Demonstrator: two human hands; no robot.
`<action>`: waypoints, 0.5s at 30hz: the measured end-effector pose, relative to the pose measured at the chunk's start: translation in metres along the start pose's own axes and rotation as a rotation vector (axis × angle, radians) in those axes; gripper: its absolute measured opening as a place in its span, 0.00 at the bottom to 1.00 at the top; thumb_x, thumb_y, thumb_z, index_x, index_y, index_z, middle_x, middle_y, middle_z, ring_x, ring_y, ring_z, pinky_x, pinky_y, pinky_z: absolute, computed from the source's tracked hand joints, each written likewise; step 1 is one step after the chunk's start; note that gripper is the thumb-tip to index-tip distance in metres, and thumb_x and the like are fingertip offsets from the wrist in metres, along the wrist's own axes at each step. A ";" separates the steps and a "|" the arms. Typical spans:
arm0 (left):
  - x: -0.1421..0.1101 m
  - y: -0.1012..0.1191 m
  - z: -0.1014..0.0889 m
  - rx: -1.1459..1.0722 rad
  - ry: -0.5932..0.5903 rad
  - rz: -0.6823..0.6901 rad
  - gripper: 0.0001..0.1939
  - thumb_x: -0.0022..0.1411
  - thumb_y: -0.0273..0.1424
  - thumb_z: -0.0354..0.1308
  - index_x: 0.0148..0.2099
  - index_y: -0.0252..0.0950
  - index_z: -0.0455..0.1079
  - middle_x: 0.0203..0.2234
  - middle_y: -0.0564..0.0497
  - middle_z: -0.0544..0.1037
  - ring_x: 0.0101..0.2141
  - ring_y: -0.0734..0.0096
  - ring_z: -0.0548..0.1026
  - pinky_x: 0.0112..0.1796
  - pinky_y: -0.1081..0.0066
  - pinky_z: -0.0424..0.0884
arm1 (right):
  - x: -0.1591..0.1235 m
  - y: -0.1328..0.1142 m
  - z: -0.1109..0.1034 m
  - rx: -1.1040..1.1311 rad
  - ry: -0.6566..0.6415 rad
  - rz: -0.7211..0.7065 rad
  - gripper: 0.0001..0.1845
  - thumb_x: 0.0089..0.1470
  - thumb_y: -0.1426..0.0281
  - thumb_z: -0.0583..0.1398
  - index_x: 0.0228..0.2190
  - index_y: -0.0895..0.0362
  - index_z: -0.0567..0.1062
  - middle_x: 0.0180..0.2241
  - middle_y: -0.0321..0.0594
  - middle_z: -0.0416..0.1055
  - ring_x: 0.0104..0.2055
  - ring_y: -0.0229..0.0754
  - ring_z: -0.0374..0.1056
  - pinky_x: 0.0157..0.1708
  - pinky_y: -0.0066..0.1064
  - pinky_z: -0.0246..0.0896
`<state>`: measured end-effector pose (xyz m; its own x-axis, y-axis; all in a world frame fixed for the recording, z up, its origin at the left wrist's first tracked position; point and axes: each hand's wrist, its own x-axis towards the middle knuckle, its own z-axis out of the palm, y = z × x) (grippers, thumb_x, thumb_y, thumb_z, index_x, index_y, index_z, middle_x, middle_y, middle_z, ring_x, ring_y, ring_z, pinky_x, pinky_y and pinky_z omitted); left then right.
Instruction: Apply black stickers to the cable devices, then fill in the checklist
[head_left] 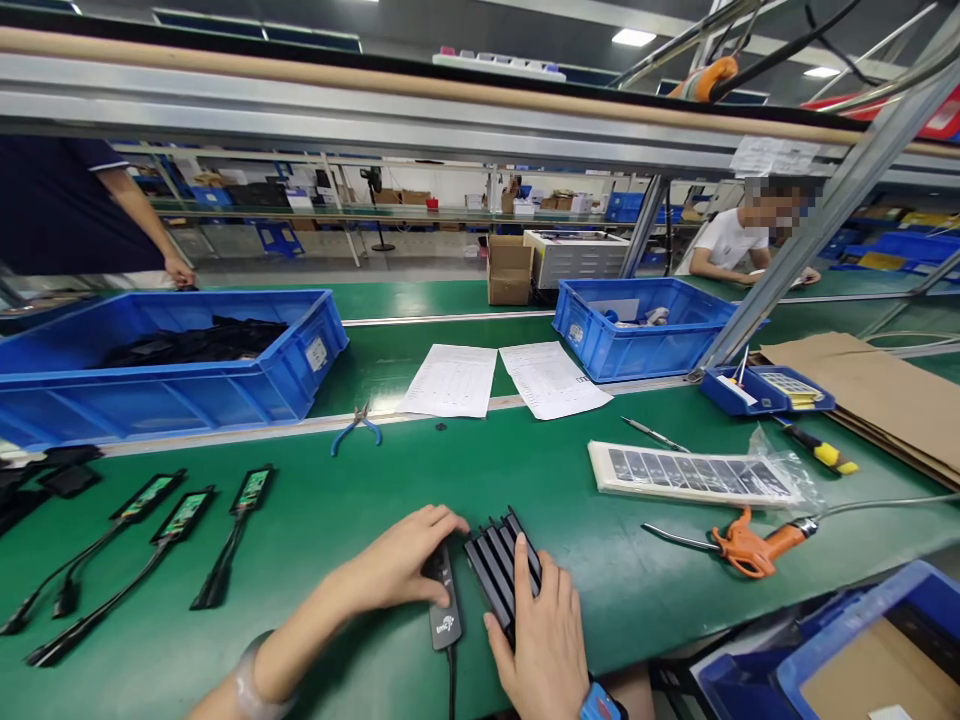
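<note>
My left hand (409,560) curls around a small black controller box (445,620) with a white logo, thumb and fingers at its edges. A cable runs from the box toward the table's near edge. My right hand (544,620) grips a row of narrow black plastic cases (499,565) lying side by side, index finger stretched along the top, thumb at the left side. To the left lie several black cable units with exposed green circuit boards, among them one board (253,490) nearest my hands.
Blue-handled pliers (358,430) and paper sheets (454,380) lie beyond my hands. At right are a bagged label strip (694,475), an orange air gun (761,545) and a screwdriver (817,447). Blue bins (172,400) stand behind; two people are farther back.
</note>
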<state>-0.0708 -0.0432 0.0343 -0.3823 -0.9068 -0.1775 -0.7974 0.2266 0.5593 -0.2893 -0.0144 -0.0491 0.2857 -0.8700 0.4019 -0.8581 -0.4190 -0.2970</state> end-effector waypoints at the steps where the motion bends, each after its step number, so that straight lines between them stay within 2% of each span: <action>1: -0.004 -0.005 -0.002 -0.038 -0.040 -0.003 0.34 0.49 0.35 0.72 0.57 0.38 0.63 0.50 0.46 0.71 0.50 0.55 0.69 0.51 0.57 0.67 | 0.000 -0.001 0.002 0.013 -0.001 0.006 0.50 0.52 0.62 0.61 0.68 0.56 0.41 0.52 0.61 0.61 0.47 0.63 0.58 0.42 0.58 0.64; 3: -0.008 -0.012 0.001 -0.094 -0.048 0.003 0.37 0.50 0.35 0.72 0.59 0.39 0.61 0.48 0.47 0.72 0.49 0.57 0.69 0.50 0.58 0.67 | -0.001 -0.001 0.005 0.047 0.003 0.020 0.55 0.50 0.53 0.63 0.68 0.56 0.42 0.53 0.61 0.61 0.47 0.64 0.58 0.43 0.59 0.64; 5: -0.008 -0.017 0.012 -0.118 0.043 0.023 0.43 0.52 0.39 0.70 0.64 0.41 0.53 0.46 0.47 0.69 0.47 0.59 0.70 0.49 0.58 0.68 | -0.001 -0.002 0.007 0.084 0.005 0.012 0.63 0.43 0.43 0.65 0.68 0.57 0.44 0.52 0.62 0.61 0.48 0.67 0.59 0.42 0.61 0.64; 6: -0.006 -0.018 0.018 -0.114 0.098 0.033 0.45 0.53 0.40 0.69 0.66 0.44 0.49 0.47 0.46 0.67 0.47 0.59 0.69 0.50 0.57 0.69 | 0.000 -0.002 0.007 0.092 0.007 0.017 0.66 0.39 0.42 0.67 0.68 0.57 0.45 0.52 0.63 0.62 0.48 0.68 0.59 0.43 0.62 0.63; 8: -0.002 -0.018 0.030 -0.107 0.175 0.059 0.50 0.53 0.43 0.68 0.69 0.53 0.41 0.54 0.44 0.62 0.55 0.55 0.66 0.55 0.53 0.67 | 0.002 -0.002 0.006 0.091 -0.004 0.040 0.66 0.36 0.49 0.71 0.67 0.58 0.48 0.53 0.63 0.63 0.49 0.68 0.60 0.45 0.64 0.63; 9: 0.001 -0.018 0.034 -0.129 0.179 0.089 0.53 0.52 0.45 0.68 0.69 0.57 0.36 0.61 0.43 0.56 0.61 0.51 0.60 0.60 0.49 0.62 | 0.003 -0.002 0.004 0.089 -0.022 0.056 0.64 0.34 0.56 0.72 0.67 0.59 0.49 0.54 0.62 0.63 0.50 0.68 0.60 0.47 0.64 0.62; 10: 0.003 -0.018 0.038 -0.174 0.157 0.128 0.55 0.52 0.50 0.66 0.70 0.60 0.31 0.67 0.43 0.47 0.66 0.47 0.52 0.64 0.45 0.55 | 0.003 -0.002 0.002 0.087 -0.054 0.075 0.63 0.32 0.62 0.71 0.67 0.59 0.51 0.55 0.62 0.63 0.51 0.68 0.60 0.50 0.65 0.61; 12: 0.006 -0.019 0.045 -0.297 0.063 0.195 0.56 0.52 0.60 0.58 0.70 0.61 0.24 0.72 0.49 0.32 0.70 0.46 0.37 0.67 0.42 0.41 | 0.002 -0.004 0.002 0.087 -0.139 0.102 0.62 0.29 0.67 0.70 0.66 0.60 0.54 0.58 0.61 0.63 0.53 0.70 0.60 0.53 0.67 0.59; 14: 0.009 -0.021 0.054 -0.364 -0.012 0.199 0.53 0.53 0.64 0.48 0.69 0.62 0.21 0.72 0.53 0.28 0.70 0.46 0.35 0.66 0.42 0.37 | -0.001 -0.010 0.012 0.049 -0.159 0.119 0.58 0.31 0.70 0.69 0.65 0.61 0.57 0.60 0.59 0.63 0.54 0.70 0.62 0.53 0.66 0.60; 15: 0.011 -0.023 0.059 -0.347 -0.023 0.186 0.52 0.52 0.65 0.46 0.69 0.62 0.20 0.72 0.54 0.28 0.70 0.46 0.36 0.66 0.42 0.37 | -0.002 -0.013 0.022 0.005 -0.120 0.126 0.54 0.35 0.73 0.68 0.65 0.60 0.58 0.60 0.57 0.64 0.54 0.68 0.64 0.52 0.64 0.64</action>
<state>-0.0845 -0.0369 -0.0285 -0.5187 -0.8526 -0.0637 -0.5096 0.2485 0.8237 -0.2696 -0.0131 -0.0651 0.2247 -0.9405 0.2551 -0.8884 -0.3053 -0.3430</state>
